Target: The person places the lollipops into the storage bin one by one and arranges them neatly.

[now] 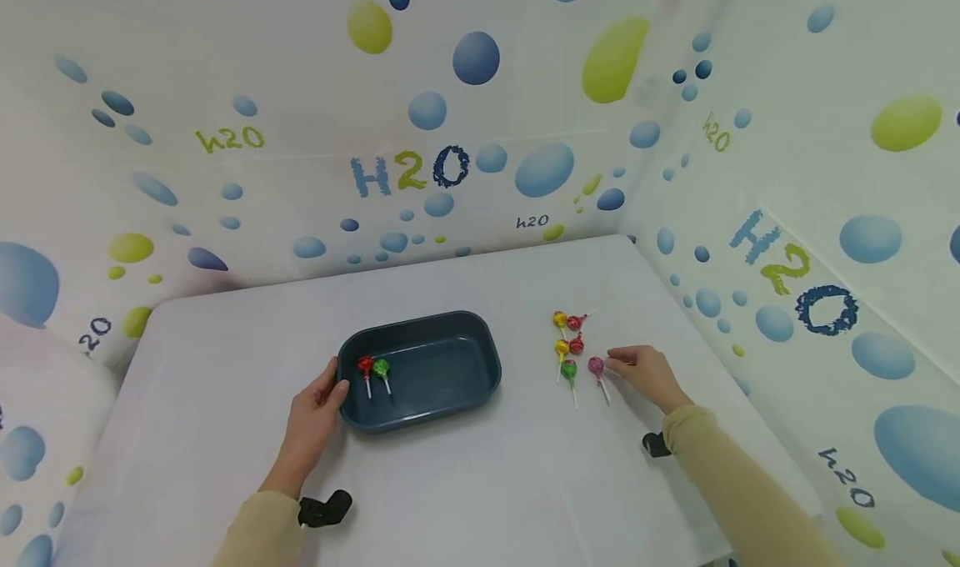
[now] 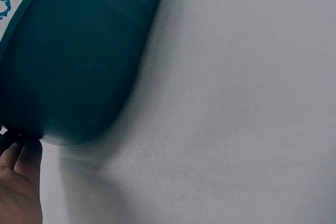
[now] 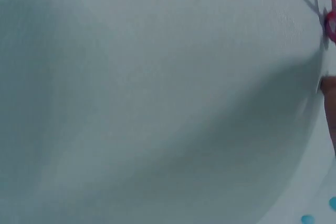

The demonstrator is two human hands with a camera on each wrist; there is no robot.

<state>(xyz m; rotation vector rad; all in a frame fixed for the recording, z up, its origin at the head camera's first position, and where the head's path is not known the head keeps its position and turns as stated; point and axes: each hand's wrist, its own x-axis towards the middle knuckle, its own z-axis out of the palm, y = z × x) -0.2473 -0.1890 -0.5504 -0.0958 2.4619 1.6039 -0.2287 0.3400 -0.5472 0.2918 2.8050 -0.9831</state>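
Observation:
A dark blue-green rectangular tray (image 1: 420, 417) lies on the table, holding a red lollipop (image 1: 365, 365) and a green lollipop (image 1: 382, 368) near its left end. My left hand (image 1: 317, 413) grips the tray's left end, thumb at the rim; the left wrist view shows its fingers (image 2: 29, 158) against the outer wall. On the right, my right hand (image 1: 643, 373) reaches in beside a pink lollipop (image 1: 596, 366), fingertips close to its head and nothing held. In the right wrist view a finger (image 3: 329, 103) shows at the edge, apart from the pink lollipop (image 3: 330, 24).
Left of the pink lollipop lie several others: yellow ones (image 1: 562, 348), red ones (image 1: 576, 345) and a green one (image 1: 569, 369), sticks pointing different ways. White cloth covers the table (image 1: 450, 500). Walls printed with bubbles (image 1: 476, 58) stand behind and to the right.

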